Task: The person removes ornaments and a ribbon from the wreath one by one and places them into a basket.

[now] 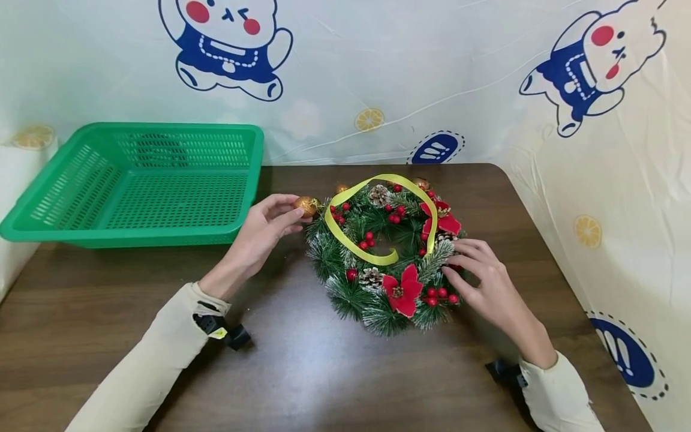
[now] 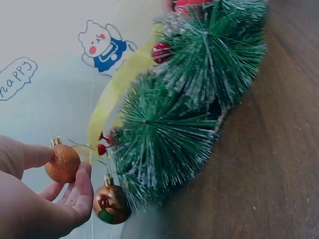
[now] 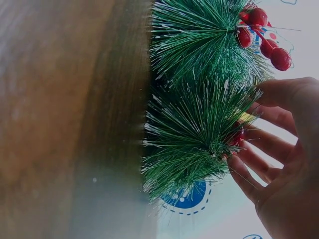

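Observation:
A Christmas wreath of frosted green sprigs lies on the table, trimmed with red berries, pine cones and red flowers. At its left edge my left hand pinches an orange glittery bauble between thumb and fingers. Just beside it in the left wrist view hangs a shiny copper bauble. My right hand touches the wreath's right side with loosely bent, spread fingers, close to red berries. A yellow ribbon loops over the top of the wreath, its loose end curling near the centre hole.
A green plastic basket with perforated walls stands at the back left. The brown wooden table ends against a printed cloth backdrop behind and at the right. Straps with small black devices sit at both wrists.

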{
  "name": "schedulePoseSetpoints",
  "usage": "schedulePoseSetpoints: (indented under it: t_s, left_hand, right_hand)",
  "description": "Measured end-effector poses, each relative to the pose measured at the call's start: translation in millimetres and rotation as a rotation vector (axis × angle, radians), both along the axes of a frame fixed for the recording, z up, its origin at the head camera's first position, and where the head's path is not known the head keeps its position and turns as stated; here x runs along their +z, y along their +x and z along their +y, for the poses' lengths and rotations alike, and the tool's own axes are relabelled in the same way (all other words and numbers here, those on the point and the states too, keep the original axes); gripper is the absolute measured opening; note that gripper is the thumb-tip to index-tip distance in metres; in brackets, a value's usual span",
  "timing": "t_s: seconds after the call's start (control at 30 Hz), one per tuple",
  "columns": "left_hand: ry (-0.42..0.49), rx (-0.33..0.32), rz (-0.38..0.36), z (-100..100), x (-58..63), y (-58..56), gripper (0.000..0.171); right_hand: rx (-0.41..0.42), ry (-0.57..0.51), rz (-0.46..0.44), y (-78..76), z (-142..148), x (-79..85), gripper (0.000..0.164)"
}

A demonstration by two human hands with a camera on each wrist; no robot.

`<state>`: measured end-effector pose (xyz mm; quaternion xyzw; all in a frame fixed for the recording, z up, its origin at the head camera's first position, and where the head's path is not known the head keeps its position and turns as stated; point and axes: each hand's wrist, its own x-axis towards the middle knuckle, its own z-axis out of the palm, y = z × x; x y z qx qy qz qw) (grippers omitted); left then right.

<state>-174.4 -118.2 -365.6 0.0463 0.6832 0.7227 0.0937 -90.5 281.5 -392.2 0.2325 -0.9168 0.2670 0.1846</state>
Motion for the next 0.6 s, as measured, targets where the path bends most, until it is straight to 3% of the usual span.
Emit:
schedulePoseSetpoints:
  t_s: [0.27,0.6]
  left_hand:
    - [-0.087,0.045,0.167,6.5,16.7,13.8,0.037]
    - [-0.011,0.080,0.227,-3.5,35.8,16.3,0.036]
  right_hand:
    - [0.029,-0.103,0.018,-0.8,1.0,-1.1,0.016]
    - [0.056,-0.088,-0.016,-0.5,1.4,-0.3,0.018]
